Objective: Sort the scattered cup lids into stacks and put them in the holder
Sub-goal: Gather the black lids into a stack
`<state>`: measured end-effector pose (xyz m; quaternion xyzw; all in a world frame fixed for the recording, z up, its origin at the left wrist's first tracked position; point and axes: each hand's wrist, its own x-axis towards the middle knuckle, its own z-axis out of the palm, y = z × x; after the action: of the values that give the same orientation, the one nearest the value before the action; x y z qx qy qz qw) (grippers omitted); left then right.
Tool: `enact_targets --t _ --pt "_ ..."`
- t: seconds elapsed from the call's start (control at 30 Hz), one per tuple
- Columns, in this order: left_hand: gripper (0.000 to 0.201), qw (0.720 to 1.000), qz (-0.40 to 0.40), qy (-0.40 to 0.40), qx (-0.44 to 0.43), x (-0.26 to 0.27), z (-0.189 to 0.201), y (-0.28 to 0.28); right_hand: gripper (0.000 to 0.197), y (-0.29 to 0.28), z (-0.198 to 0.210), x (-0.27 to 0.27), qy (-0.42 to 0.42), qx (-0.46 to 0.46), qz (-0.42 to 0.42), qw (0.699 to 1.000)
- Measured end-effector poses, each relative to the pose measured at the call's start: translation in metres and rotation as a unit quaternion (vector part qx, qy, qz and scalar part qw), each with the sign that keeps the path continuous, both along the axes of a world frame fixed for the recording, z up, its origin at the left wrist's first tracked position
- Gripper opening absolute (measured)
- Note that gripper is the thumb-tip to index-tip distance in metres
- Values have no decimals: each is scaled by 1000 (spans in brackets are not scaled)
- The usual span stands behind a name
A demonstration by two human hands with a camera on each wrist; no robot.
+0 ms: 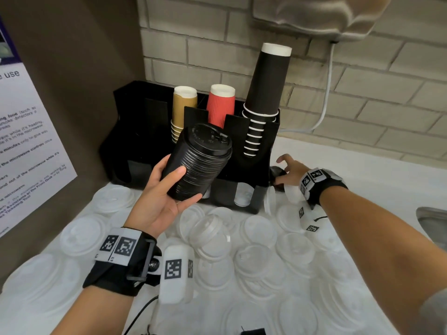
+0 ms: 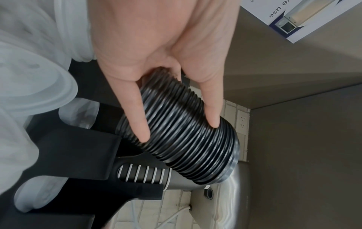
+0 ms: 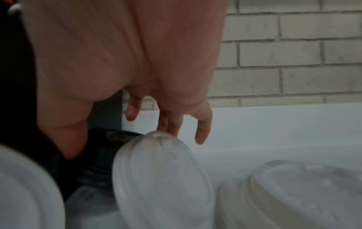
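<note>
My left hand (image 1: 185,184) grips a tall stack of black lids (image 1: 197,163), tilted in the air in front of the black holder (image 1: 135,131). In the left wrist view its fingers (image 2: 141,124) lie along the ribbed black stack (image 2: 186,139). My right hand (image 1: 281,170) reaches to the holder's right side with fingers spread over a single black lid (image 1: 274,175) lying there. In the right wrist view the fingers (image 3: 201,133) hang straight above that black lid (image 3: 101,148), with a tilted translucent lid (image 3: 156,178) beside it. Several translucent white lids (image 1: 256,238) are scattered over the counter.
The holder carries tan cups (image 1: 183,110), red cups (image 1: 221,105) and a tall stack of black cups (image 1: 266,88); white lids (image 1: 243,195) sit in a lower slot. A poster (image 1: 29,141) covers the left wall. A sink rim (image 1: 433,223) shows at the right edge.
</note>
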<state>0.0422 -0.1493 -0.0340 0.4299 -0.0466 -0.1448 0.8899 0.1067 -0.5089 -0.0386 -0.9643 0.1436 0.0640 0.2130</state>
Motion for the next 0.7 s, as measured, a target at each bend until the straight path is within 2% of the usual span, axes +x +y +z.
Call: enact_targets --t 0.1,0.2,0.3,0.5,0.57,0.7 --pt "65 1000 -9 -4 -1 -2 -1 -1 58 -7 13 -10 -97 141 -80 982" --pt "63 1000 -17 -4 -4 -4 -2 -3 48 -4 33 -29 -172 282 -132 935" --pt "60 1000 -24 8 -19 -8 -3 -5 42 9 61 -56 -232 381 -121 887" --pt "61 996 -64 48 -50 -23 -8 -19 18 71 103 -114 -351 493 -68 793" --pt "64 994 -74 61 -50 -29 -11 -24 19 99 104 -134 -364 500 -41 785" --pt "59 993 -91 57 -41 -39 -17 -28 24 143 89 -170 -387 451 -12 804"
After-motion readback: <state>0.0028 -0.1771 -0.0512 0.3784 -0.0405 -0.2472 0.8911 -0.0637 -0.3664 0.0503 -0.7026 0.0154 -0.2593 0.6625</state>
